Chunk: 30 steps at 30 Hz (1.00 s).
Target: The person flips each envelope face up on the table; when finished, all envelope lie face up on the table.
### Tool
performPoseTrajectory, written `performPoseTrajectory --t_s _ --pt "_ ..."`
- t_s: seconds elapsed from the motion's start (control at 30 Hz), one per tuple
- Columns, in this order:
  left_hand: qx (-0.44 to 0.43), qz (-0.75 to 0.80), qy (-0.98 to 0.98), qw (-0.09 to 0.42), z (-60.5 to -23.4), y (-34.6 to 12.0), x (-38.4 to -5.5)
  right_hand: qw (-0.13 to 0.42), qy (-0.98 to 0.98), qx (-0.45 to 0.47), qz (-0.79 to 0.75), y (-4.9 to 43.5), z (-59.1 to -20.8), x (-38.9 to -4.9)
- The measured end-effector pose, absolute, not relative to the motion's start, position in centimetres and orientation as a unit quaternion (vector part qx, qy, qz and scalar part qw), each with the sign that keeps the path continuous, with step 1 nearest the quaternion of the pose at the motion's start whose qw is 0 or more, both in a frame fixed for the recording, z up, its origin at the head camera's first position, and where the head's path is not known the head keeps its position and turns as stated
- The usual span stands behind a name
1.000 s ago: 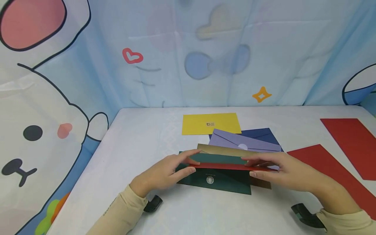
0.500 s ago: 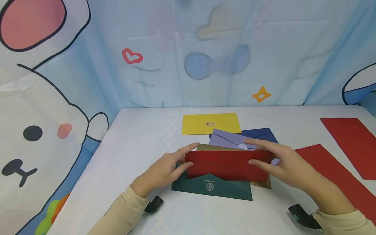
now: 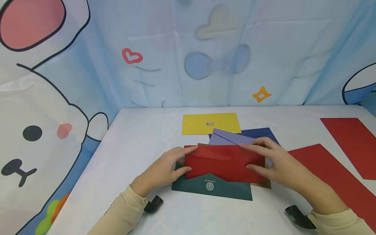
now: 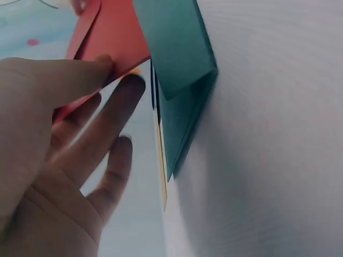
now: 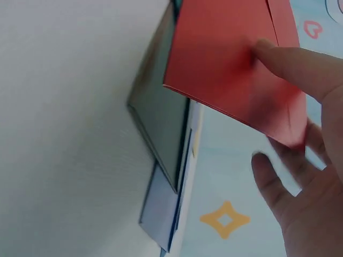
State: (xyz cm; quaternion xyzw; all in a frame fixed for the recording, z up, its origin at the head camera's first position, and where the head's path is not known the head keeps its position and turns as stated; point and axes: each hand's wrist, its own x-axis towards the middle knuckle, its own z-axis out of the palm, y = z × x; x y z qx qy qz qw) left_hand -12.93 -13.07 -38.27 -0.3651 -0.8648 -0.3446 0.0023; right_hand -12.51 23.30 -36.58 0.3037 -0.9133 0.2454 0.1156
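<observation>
A red envelope (image 3: 220, 163) is held tilted up across the middle, facing me in the head view. My left hand (image 3: 164, 166) pinches its left end, and in the left wrist view the thumb lies on the red face with other fingers behind. At its right end my right hand (image 3: 276, 161) pinches it between thumb and fingers. Part of the lower edge is covered by the pointed top of a dark green envelope (image 3: 232, 190). Whether the red envelope sits inside the green one or just behind it, I cannot tell. Both wrist views show the green one tilted.
A brown envelope (image 3: 262, 183) peeks out beneath. Behind lie a lilac envelope (image 3: 226, 138), a navy envelope (image 3: 259, 132) and a yellow envelope (image 3: 211, 124). Two red sheets (image 3: 349, 147) (image 3: 326, 176) lie at the right on the white table (image 3: 141, 130).
The red envelope has turned from nearly edge-on to facing the head camera, its top edge rising. My right hand has shifted up and left; the left hand moved only slightly.
</observation>
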Motion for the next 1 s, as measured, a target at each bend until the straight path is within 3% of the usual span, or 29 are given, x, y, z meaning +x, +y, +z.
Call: performPoseTrajectory --t_s 0.2,0.57,0.73,1.0 --pt "-0.313 -0.324 -0.893 -0.013 -38.5 -13.2 -13.0 0.103 -0.919 0.309 0.223 23.5 -37.7 -12.9" --pt "-0.267 -0.228 -0.936 -0.042 -39.0 -13.4 -13.2 -0.039 -0.954 0.240 0.176 23.7 -38.6 -13.1" --pt "-0.259 -0.200 -0.943 -0.064 -39.4 -13.5 -13.3 -0.046 -0.956 0.232 0.172 23.6 -38.8 -13.1" --pt "-0.211 -0.164 -0.962 -0.056 -39.2 -13.7 -13.3 -0.037 -0.952 0.222 0.206 25.0 -37.8 -13.2"
